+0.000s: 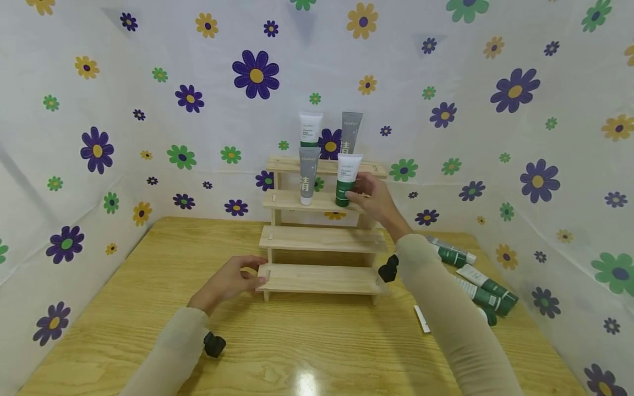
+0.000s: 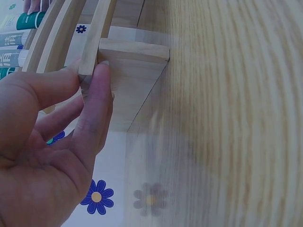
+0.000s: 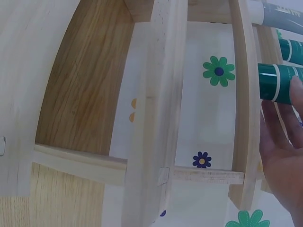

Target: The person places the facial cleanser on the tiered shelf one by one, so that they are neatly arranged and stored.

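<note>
Right hand (image 1: 373, 197) grips the white-green tube (image 1: 348, 171): long axis vertical, cap down, gap toward the gray tube (image 1: 308, 171) beside it. Left hand (image 1: 230, 279) pinches the bottom shelf (image 1: 319, 279) at its left edge.

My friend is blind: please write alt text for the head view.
A person's right hand holds a tube at the second-highest step of a wooden stand, while the left hand grips the bottom step. Three more tubes stand on the upper two steps; others lie on the table.
</note>
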Demonstrator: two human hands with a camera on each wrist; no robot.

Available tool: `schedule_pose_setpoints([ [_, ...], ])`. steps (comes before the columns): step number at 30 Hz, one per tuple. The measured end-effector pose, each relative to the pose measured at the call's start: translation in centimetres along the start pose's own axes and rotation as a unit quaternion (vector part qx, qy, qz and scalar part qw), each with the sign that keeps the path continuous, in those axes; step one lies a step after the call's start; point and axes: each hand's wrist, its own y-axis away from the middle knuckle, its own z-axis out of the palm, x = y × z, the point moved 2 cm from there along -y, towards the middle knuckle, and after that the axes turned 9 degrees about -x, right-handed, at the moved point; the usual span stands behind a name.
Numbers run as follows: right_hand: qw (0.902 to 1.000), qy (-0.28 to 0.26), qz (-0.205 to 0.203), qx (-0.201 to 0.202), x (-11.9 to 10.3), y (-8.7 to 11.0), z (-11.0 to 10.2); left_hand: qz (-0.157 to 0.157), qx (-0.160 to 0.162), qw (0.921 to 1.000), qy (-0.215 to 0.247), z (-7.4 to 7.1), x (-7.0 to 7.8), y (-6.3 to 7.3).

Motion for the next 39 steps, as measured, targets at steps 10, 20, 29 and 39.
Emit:
schedule_pose_setpoints([
  [10, 0.9996, 0.019, 0.019, 0.003, 0.0, -0.1, 0.3, -0.004, 0.003, 1.0000, 0.002, -0.1, -0.2, 0.0],
  [20, 0.9990, 0.043, -0.014, 0.002, -0.4, 1.1, -1.9, 0.007, -0.002, 1.0000, -0.003, -0.2, 0.1, 0.0],
  [29, 0.9985, 0.048, -0.004, 0.026, 0.5, 3.8, -5.5, 0.013, -0.005, 0.9999, 0.003, -0.5, 0.3, -0.1],
  [39, 0.9932, 0.114, 0.019, -0.014, 2.9, 7.1, -8.2, -0.008, 0.002, 1.0000, 0.001, 0.0, 0.2, 0.1],
])
